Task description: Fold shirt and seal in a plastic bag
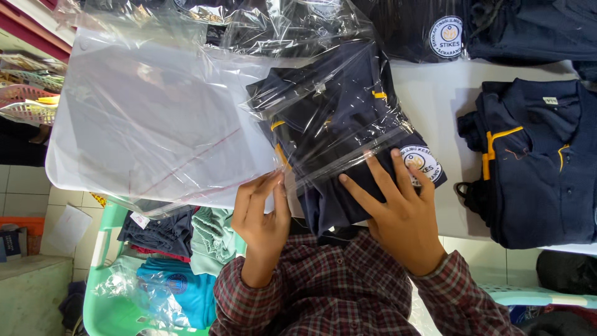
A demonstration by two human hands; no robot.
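A folded navy shirt (339,118) with yellow trim and a round white badge lies partly inside a clear plastic bag (155,118) on the white table (435,93). My left hand (261,214) grips the bag's open edge beside the shirt's lower corner. My right hand (398,205) lies flat on the shirt near the badge, fingers spread, pressing the cloth.
A stack of folded navy shirts (535,162) sits at the right, more navy shirts (485,28) at the back. A green plastic basket (102,249) with clothes and bagged garments stands at lower left. Woven baskets (25,99) are at far left.
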